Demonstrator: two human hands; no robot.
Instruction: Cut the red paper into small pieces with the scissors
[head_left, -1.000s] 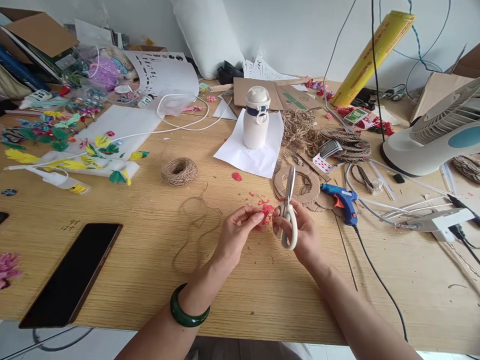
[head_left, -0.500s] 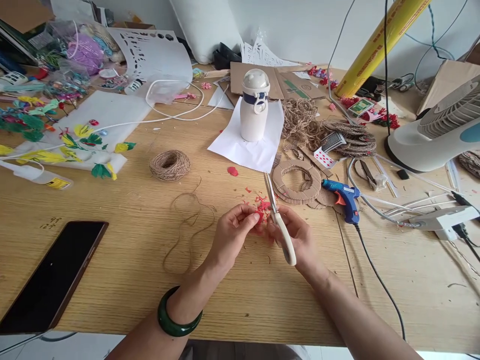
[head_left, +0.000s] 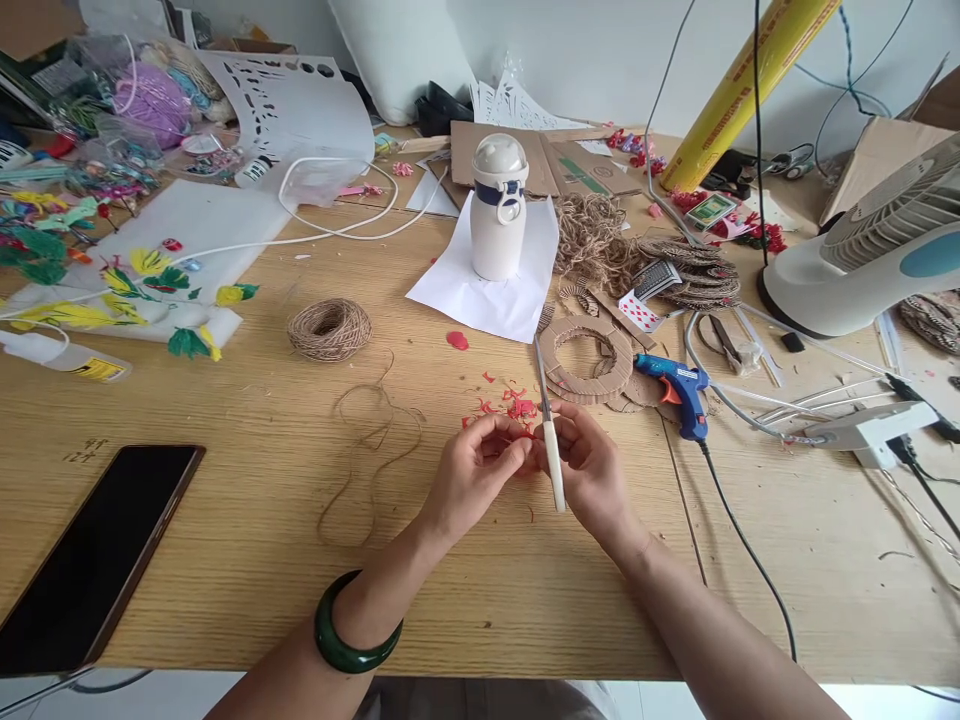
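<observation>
My left hand is closed in a pinch on a small red piece, paper by its look, mostly hidden by the fingers. Close beside it, my right hand is closed around scissors with white handles; their blades point away from me. The right fingertips meet the left ones at the red piece. Just beyond my hands lie red scraps in a loose pile. A red cut-out rests farther off on the table.
A cardboard ring and a blue glue gun lie right of my hands. Left are a twine coil, a loose strand and a phone. A white bottle stands on paper. A fan stands right.
The scissors have turned more edge-on and upright in my right hand. My hands are closer together, and the red piece shows less. The whole view has shifted slightly.
</observation>
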